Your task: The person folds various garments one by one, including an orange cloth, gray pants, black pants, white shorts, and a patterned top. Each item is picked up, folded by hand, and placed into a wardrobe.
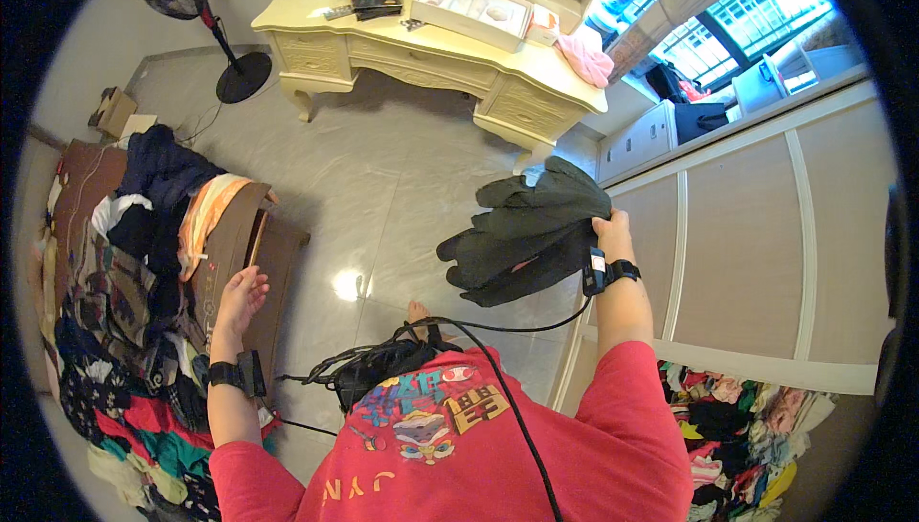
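My right hand (612,226) is closed on the gathered edge of a dark garment (531,235), whose folds fan out to the left over the tiled floor. At the left, my left hand (244,299) holds nothing, with its fingers loosely curled beside the corner of a brown wooden cabinet (276,271). On that furniture, to the left of the hand, lie an orange and white striped cloth (212,217), a dark navy garment (161,170) and a large heap of mixed clothes (118,292).
A cream dressing table (423,66) stands ahead, bearing an open box (470,12) and a pink cloth (587,59). A black standing fan (244,77) is at the upper left. Sliding wardrobe doors (747,242) line the right, above piled clothes (747,436). Black cables (502,328) cross my body.
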Action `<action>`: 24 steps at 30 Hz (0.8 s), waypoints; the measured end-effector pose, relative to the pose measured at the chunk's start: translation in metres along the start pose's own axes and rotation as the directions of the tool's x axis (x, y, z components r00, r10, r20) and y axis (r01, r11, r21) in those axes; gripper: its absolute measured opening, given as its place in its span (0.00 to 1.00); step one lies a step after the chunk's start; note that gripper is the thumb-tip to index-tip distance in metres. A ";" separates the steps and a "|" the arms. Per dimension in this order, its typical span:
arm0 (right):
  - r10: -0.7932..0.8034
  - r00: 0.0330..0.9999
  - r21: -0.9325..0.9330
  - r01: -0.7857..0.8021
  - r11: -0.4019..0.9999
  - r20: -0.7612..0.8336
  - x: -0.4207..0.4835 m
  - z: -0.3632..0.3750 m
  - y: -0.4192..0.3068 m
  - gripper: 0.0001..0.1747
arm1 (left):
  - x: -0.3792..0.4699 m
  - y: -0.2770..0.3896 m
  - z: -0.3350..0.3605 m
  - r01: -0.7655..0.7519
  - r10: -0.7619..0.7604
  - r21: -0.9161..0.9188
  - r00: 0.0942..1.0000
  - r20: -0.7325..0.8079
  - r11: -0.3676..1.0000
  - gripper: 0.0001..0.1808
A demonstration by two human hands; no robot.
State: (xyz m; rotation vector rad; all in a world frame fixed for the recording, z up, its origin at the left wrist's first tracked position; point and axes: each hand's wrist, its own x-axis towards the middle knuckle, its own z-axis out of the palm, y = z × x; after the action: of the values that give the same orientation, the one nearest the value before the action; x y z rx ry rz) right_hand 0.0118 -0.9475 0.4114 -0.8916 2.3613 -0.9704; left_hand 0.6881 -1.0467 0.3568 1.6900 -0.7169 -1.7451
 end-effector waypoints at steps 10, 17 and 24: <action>0.003 0.979 -0.168 -0.039 0.985 -0.206 0.055 -0.002 0.137 0.17 | 0.008 0.021 0.051 0.064 -0.073 0.247 0.997 0.029 0.967 0.19; 0.517 0.820 0.910 -0.378 0.170 0.244 0.096 0.053 0.142 0.24 | 0.014 0.007 0.025 0.090 -0.091 0.233 0.996 -0.006 0.968 0.13; 0.132 0.710 0.567 -0.646 0.511 0.691 0.084 0.228 0.005 0.22 | -0.036 0.001 -0.039 0.015 0.054 0.436 0.988 -0.146 0.900 0.16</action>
State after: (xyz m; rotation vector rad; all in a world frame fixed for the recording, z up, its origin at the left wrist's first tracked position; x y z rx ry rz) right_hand 0.0868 -1.1077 0.2448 -0.1591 1.2635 -1.1533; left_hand 0.7274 -1.0199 0.3804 2.0773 -1.1121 -1.4890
